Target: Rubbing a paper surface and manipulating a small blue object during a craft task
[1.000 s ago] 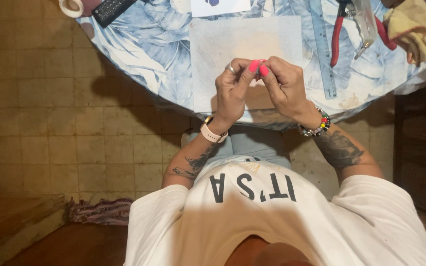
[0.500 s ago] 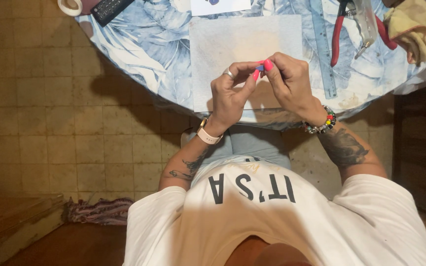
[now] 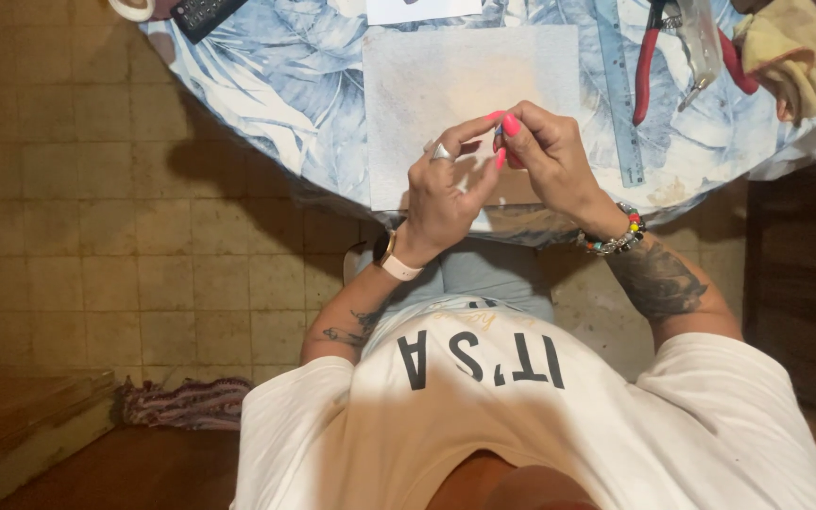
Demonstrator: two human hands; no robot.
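while both hands met above the pale mat [image 3: 446, 85], the right hand [image 3: 545, 156] pinched a tiny item [image 3: 500, 132] at its fingertips. the left hand [image 3: 441, 194] touched it, fingers curled. red pliers [image 3: 647, 57] lay well apart.

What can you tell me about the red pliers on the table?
The red pliers lie flat on the table's blue leaf-print cloth, near the top right of the view. Two long handles in red covering show, spread a little apart; the metal head is cut off by the picture's edge. A clear ruler lies just beside them, and a clear plastic piece rests over one handle. Neither the left hand nor the right hand touches them.
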